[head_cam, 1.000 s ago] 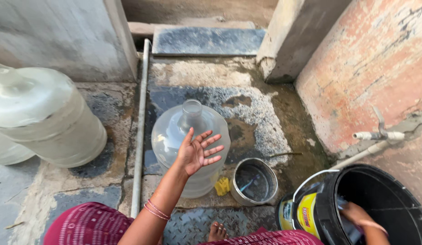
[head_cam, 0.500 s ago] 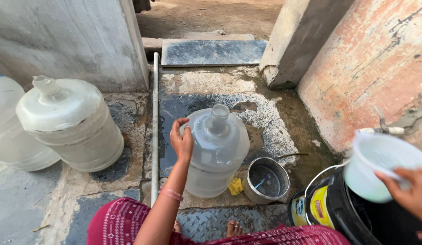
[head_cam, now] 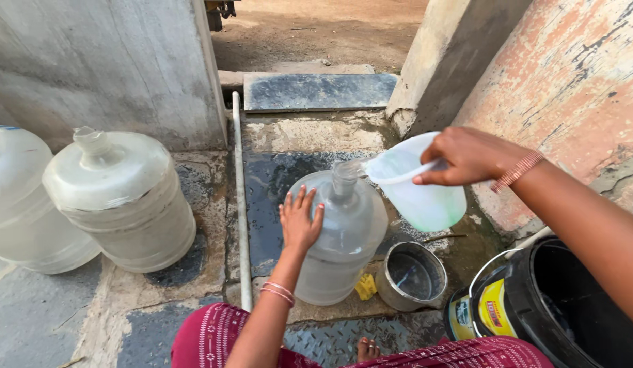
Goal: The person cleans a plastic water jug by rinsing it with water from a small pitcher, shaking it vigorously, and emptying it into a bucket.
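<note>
- We find the left hand [head_cam: 299, 221] laid flat, fingers spread, against the upper shoulder of a clear water jar [head_cam: 340, 238]; it braces the jar and grasps nothing.
- We record the jar standing upright on the wet stone floor [head_cam: 275, 177], roughly at the centre of the view, its narrow neck uppermost; we cannot judge how much water it holds.
- We note the right hand [head_cam: 469, 155] closed around the handle of a pale plastic mug [head_cam: 418, 184]; the mug is tilted, its lip just beside the jar's neck; whether lip and neck touch, we cannot tell.
- We see a small steel pot [head_cam: 412, 276] on the floor just right of the jar; a yellow scrap [head_cam: 365, 287] lies between them.
- We observe a black bucket [head_cam: 568, 307] with a yellow label at lower right, beneath the right forearm.
- We log two further large jars [head_cam: 122, 197] standing well apart to the left, by the grey wall [head_cam: 98, 61]; a thin white pipe [head_cam: 240, 204] runs along the floor between them and the braced jar.
</note>
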